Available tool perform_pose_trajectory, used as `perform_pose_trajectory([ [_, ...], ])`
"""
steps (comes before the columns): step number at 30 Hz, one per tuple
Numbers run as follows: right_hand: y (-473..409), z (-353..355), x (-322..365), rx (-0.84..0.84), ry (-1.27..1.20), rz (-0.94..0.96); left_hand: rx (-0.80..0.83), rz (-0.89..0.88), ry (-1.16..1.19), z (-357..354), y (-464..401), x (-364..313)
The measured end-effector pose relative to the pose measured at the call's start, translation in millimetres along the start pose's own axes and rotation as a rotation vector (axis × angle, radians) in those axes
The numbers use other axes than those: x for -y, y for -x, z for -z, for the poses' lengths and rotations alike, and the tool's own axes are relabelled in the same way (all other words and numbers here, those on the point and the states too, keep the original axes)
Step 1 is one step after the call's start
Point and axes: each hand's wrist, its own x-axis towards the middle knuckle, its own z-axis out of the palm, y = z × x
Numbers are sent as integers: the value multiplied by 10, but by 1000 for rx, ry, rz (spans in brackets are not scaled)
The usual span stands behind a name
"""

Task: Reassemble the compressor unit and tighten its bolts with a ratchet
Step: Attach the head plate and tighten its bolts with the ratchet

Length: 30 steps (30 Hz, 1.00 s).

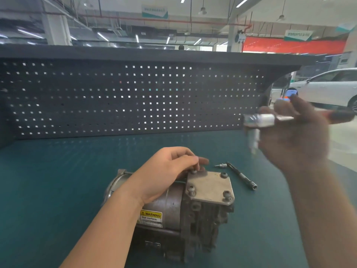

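Ratchet up, first bolt about to be tightened

I see the green bench (58, 180) with the compressor (173, 206) lying at 6 o'clock, its plate (209, 187) facing up with four bolts. My left hand (170, 171) rests on the body, fingers pinching the 11 o'clock bolt (193, 172). My right hand (293, 136), at 3 o'clock and blurred, grasps the ratchet (258, 120), socket pointing down. I judge it best to seat the socket squarely, steady the housing, and tighten crosswise. An extension bar (242, 176) and a small bit (222, 165) lie at 1 o'clock of the plate.
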Motion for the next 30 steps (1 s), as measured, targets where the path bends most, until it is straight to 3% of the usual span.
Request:
perform_pose_trajectory([
  [2, 214, 127, 202, -88, 220, -1, 33, -10, -43, 4, 20, -22],
  [5, 532, 358, -3, -355, 793, -64, 64, -14, -118, 3, 49, -68],
  [7, 719, 385, -368, -325, 1010, -104, 67, -10, -157, 4, 51, -72],
  [10, 874, 355, -735, 53, 900, -210, 37, -10, -228, 6, 80, -88],
  [12, 851, 370, -821, 185, 772, -228, 33, 3, -243, 24, 147, -105],
  [18, 706, 464, -872, 217, 855, -156, 1, -22, -223, 76, 302, -64],
  [24, 397, 482, -977, 338, 690, -252, -150, -103, -223, 111, 269, 59],
  [30, 199, 482, -1048, 370, 681, -283, -85, -53, -316, 196, 213, 9],
])
